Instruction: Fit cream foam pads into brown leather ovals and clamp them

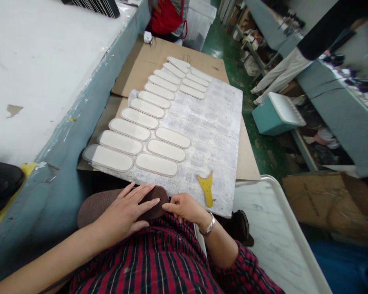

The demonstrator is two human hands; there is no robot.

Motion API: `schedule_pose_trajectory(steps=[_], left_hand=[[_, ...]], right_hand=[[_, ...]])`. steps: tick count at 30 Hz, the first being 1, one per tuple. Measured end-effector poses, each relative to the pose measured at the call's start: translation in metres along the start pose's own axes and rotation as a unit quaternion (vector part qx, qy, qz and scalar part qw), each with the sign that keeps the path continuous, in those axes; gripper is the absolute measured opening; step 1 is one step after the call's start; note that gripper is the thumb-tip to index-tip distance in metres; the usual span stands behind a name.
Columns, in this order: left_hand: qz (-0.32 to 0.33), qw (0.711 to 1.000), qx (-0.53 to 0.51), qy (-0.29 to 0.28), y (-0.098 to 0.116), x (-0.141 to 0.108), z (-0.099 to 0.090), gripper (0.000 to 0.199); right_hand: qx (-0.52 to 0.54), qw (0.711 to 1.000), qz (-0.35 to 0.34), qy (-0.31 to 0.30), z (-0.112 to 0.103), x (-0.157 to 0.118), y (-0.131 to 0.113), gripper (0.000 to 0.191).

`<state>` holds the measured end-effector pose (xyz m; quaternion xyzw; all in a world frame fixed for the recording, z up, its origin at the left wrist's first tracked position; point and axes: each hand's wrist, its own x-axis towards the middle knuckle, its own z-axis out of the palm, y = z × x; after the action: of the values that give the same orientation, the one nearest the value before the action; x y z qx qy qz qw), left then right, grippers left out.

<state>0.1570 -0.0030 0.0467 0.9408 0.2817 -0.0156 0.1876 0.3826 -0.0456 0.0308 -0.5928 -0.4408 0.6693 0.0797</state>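
Observation:
A dark brown, long rounded piece lies across my lap at the near edge of the board. My left hand rests on top of it with the fingers spread. At the piece's right end, my right hand has its thumb and index finger pinched together; what is between them is too small to make out. Beyond my hands, several pale oval pieces with grey rims lie in rows on a whitish board. A yellow forked tool lies on the board near my right hand.
To the left stands a white-topped table with a blue-grey side. Cardboard lies under the board. On the right are a white tray, a teal bin with a white lid, an open carton and a standing person.

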Motion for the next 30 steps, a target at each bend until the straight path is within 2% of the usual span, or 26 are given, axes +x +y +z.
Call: schedule_pose_trajectory(steps=[3,5,7,9,11,12,14,16,18,21,25,30], left_hand=[[0.002,1.0,-0.011,0.01,0.0,-0.002,0.003,0.052],[-0.01,0.999,-0.018,0.031,0.004,-0.004,0.004,0.052],[-0.015,0.998,-0.021,0.053,0.006,-0.01,0.003,0.053],[-0.03,0.996,-0.026,0.085,0.002,-0.026,-0.001,0.053],[-0.115,0.982,-0.049,0.145,-0.006,-0.051,-0.007,0.053],[-0.191,0.963,-0.069,0.176,-0.011,-0.065,-0.009,0.053],[-0.363,0.899,-0.136,0.205,-0.022,-0.092,-0.012,0.051],[-0.466,0.828,-0.242,0.198,-0.031,-0.111,-0.008,0.048],[-0.486,0.776,-0.355,0.19,-0.037,-0.12,0.0,0.046],[-0.471,0.73,-0.447,0.214,-0.039,-0.121,0.012,0.039],[-0.454,0.695,-0.5,0.248,-0.032,-0.117,0.013,0.028],[-0.456,0.675,-0.518,0.262,-0.025,-0.114,0.003,0.028]], right_hand=[[0.017,1.0,-0.004,0.008,0.004,-0.001,0.004,0.034],[-0.023,0.999,-0.007,0.033,0.006,-0.004,0.003,0.034],[-0.103,0.991,-0.025,0.086,0.007,-0.009,0.0,0.035],[-0.185,0.968,-0.054,0.159,0.006,-0.015,-0.005,0.039],[-0.24,0.941,-0.094,0.221,0.004,-0.018,-0.011,0.054],[-0.258,0.928,-0.123,0.239,0.003,-0.019,-0.013,0.063],[-0.295,0.902,-0.195,0.246,0.003,-0.016,-0.019,0.076],[-0.338,0.877,-0.254,0.229,0.007,-0.009,-0.024,0.076],[-0.383,0.856,-0.279,0.208,0.014,0.0,-0.027,0.07],[-0.445,0.825,-0.294,0.185,0.025,0.009,-0.029,0.062],[-0.498,0.794,-0.298,0.181,0.031,0.012,-0.03,0.063],[-0.542,0.766,-0.304,0.163,0.029,0.011,-0.035,0.068]])
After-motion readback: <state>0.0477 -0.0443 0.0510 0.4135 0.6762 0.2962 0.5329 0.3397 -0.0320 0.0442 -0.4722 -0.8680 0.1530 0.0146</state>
